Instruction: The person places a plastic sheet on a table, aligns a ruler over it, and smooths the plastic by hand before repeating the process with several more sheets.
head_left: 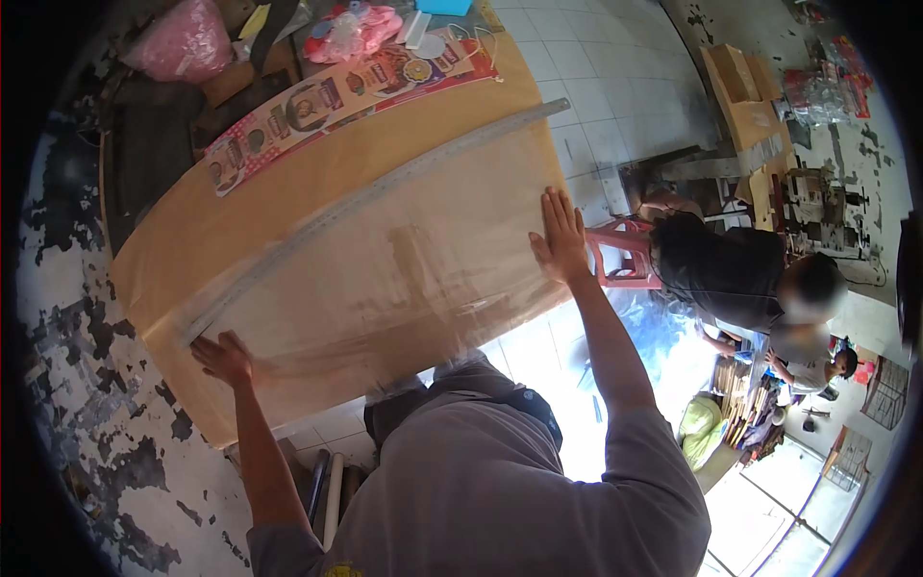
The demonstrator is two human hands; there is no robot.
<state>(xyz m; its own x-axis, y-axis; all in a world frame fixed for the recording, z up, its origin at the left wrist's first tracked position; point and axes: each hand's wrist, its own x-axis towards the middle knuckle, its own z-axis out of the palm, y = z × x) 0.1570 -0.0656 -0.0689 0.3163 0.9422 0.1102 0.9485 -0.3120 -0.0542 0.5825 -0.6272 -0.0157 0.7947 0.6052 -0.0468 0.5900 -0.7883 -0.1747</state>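
With left grip (223, 360) and right grip (561, 238) spread, I'm likely flattening the clear plastic sheet (423, 260); next calls for even tension.

A tan-topped table (154, 279) carries a long metal ruler (435, 156) slanting from 8 to 2 o'clock, clear plastic sheeting (327, 288) toward 6, and colourful printed packaging strips (298, 111) at 11.
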